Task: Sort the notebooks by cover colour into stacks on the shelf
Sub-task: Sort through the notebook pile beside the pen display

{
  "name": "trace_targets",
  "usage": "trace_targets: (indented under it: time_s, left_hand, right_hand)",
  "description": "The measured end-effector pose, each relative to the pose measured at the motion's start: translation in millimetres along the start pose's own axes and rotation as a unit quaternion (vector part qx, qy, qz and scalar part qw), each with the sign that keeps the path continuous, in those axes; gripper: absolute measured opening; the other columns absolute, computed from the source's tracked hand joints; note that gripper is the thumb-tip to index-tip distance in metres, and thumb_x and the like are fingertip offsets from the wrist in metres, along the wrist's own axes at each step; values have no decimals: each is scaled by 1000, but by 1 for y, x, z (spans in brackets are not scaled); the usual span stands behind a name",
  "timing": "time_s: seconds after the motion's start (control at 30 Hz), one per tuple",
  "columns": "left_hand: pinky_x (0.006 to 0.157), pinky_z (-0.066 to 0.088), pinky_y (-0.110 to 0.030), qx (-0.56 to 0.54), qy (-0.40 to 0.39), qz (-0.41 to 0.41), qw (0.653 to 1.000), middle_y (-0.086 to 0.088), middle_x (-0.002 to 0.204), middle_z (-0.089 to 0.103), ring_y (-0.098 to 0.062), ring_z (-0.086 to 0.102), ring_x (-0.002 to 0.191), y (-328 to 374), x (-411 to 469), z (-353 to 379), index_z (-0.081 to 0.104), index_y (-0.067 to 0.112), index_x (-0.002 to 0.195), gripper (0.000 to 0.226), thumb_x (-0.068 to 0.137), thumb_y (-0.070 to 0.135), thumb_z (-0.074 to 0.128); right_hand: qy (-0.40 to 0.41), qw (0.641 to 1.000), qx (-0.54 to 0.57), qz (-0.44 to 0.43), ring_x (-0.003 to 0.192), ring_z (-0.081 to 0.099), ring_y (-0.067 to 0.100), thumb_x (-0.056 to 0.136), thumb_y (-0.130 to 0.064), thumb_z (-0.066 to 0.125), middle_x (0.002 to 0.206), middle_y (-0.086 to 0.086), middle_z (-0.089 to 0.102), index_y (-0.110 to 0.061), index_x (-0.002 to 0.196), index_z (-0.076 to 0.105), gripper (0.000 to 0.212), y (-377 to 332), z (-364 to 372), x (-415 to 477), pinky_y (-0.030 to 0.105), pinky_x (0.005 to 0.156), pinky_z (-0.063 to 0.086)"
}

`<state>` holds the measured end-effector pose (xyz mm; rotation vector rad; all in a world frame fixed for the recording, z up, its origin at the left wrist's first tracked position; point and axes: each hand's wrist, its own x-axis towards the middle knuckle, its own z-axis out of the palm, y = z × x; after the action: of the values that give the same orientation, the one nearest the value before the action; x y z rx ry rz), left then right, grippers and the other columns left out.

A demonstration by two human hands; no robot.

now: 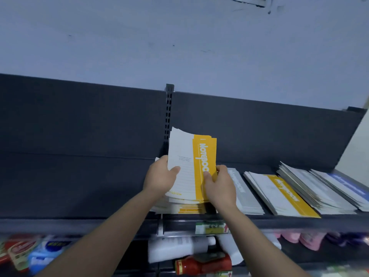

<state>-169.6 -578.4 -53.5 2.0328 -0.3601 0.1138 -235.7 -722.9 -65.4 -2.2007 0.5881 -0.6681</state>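
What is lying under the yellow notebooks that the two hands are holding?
Under the held yellow notebooks, gripped by the left hand and right hand, a stack of yellow-banded notebooks lies on the shelf. Only its near edges show; its top cover is hidden.

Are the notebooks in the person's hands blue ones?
No, the held notebooks, gripped by the left hand and the right hand, show a white cover with a yellow band.

shelf [75, 186] open leftward, stacks [283, 193] — crowding right
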Motion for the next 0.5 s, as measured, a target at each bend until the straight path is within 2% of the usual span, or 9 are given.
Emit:
trace_targets:
  time_s: [0.1,0.2,0.37,0.5]
  left_hand:
    - [81,49,-31,2,-27,14,1000,9,114,63,-13,59,98,14,4,17,58,19,118,23,96,27,53]
    - [80,48,-30,0,-52,27,998,11,116,63,-13,59,100,25,7,35,58,21,119,25,97,28,52]
    - [87,52,-37,8,-96,45,994,9,117,64,-14,60,101,46,4,72,59,19,120,26,98,30,48]
    - [87,52,-41,30,-130,37,990,5,113,64,-17,61,98,66,2,111,59,18,115,26,96,32,48]
  right_hand:
    - [20,1000,-18,14,83,49,18,98,-32,49,95,-4,52,-14,112,46,24,11,-15,6,33,70,39]
    - [42,998,-35,24,89,56,25,97,-34,49,100,1,58,-13,112,47,26,24,-30,12,35,70,42]
    - [71,994,-68,38,99,58,26,97,-36,49,111,4,61,-12,118,48,32,52,-63,23,37,75,46]
    - [82,990,-106,47,98,58,25,98,-35,48,115,4,61,-13,124,48,34,81,-95,36,32,69,40]
